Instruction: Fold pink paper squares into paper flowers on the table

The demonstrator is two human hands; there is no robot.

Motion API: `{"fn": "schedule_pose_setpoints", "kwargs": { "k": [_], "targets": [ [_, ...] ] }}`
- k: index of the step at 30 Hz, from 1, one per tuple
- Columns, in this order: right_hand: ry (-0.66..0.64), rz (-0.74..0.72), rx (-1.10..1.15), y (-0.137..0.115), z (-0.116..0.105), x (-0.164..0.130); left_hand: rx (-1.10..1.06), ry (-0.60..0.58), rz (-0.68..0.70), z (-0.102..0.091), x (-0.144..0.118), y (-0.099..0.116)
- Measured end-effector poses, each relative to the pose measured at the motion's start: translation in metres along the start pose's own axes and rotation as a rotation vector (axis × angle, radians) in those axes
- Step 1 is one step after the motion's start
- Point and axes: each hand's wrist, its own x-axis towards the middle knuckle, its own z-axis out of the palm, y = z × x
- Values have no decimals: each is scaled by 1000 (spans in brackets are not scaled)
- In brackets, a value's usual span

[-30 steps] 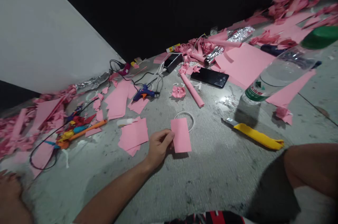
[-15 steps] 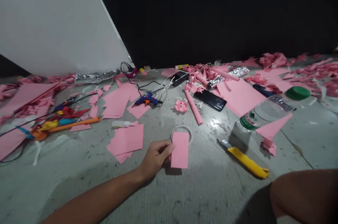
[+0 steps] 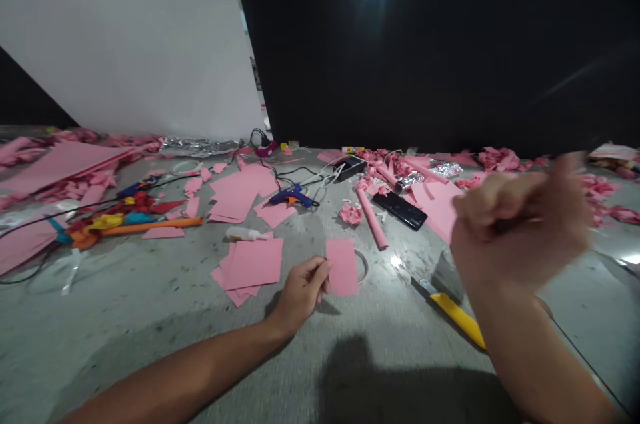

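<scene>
Right hand [image 3: 520,227] had risen into view, blurred, loosely fisted, contents indiscernible; left hand [image 3: 303,291] pinched pink paper [image 3: 343,267] above the floor [image 3: 150,337].

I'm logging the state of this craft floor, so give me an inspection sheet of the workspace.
Surface: grey concrete floor, scuffed and speckled.
Job's things: pink card held at its left edge, lying partly over a white ring.
Clutter: pink sheets, pink roll, paper scraps, foil, phone, yellow knife, glue bottle, orange stick.
Hands: left hand pinches the card; right hand raised, blurred, fingers curled, contents unclear.
Cables: black cords run from the blue glue gun and across the left pile.
Surroundings: white board at left, darkness behind.
</scene>
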Motion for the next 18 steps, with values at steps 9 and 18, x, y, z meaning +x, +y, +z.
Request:
{"fn": "schedule_pose_setpoints", "kwargs": {
  "k": [9, 18],
  "targets": [
    [-193, 660, -355, 101, -40, -137, 44, -36, -9, 2, 2, 1],
    [-482, 705, -389, 105, -50, -142, 171, -193, 28, 3, -5, 13]
  ]
}}
